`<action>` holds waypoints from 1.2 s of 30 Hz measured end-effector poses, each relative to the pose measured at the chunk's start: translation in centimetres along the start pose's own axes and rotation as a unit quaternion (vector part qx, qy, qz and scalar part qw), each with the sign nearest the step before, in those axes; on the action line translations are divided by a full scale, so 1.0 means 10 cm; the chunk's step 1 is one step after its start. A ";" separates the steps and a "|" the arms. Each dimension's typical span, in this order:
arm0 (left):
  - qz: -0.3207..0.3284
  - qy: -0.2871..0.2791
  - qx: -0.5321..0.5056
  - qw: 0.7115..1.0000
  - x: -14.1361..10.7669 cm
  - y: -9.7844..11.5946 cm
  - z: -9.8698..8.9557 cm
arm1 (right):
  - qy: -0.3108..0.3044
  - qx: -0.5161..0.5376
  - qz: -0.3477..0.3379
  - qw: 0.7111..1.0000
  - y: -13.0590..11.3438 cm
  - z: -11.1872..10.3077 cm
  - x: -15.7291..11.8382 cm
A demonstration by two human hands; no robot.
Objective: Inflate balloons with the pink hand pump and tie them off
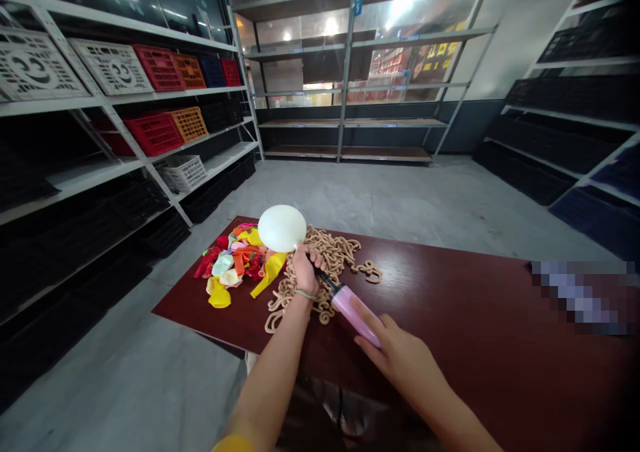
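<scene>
A pale, partly inflated balloon [282,228] stands over the far left part of the table. My left hand [304,269] is closed around the balloon's neck and the black front end of a hand balloon pump [356,315]; the nozzle itself is hidden in the fingers. My right hand [400,352] wraps round the rear of the pump's pink barrel. Left of my left hand lies a heap of limp balloons [245,260] in red, yellow, orange and pale colours. Beneath and beyond that hand spreads a pile of tan, curled, cord-like pieces [334,251].
Under it all is a dark red-brown table [450,319]. A blurred, pixelated patch covers something at its right end. Shelving with colored crates [159,67] runs along the left, a metal rack [345,72] stands at the back, and dark bins [560,132] line the right.
</scene>
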State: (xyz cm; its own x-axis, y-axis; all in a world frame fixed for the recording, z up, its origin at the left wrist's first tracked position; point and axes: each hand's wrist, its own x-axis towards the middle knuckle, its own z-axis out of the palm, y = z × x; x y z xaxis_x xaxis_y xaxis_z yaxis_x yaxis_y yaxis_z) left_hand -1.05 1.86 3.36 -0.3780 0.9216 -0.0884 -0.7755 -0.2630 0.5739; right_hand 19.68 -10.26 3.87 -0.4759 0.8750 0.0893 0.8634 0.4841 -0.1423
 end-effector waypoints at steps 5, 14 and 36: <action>0.011 -0.002 -0.008 1.000 0.03 0.01 -0.01 | -0.002 0.031 -0.002 1.000 0.24 -0.05 -0.34; -0.001 0.019 -0.007 1.000 0.07 0.00 -0.09 | -0.012 -0.051 0.021 0.998 -0.27 -0.11 0.39; -0.002 0.029 0.025 0.999 0.13 -0.02 -0.13 | -0.024 -0.043 0.022 0.999 -0.24 -0.08 0.23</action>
State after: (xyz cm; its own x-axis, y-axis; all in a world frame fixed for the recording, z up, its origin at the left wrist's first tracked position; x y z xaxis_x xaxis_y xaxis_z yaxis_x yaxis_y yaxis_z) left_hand -2.04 2.76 2.12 -0.4050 0.9041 -0.1362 -0.7515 -0.2444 0.6128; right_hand 16.69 -9.43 5.17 -0.4425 0.8960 0.0371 0.8941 0.4440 -0.0589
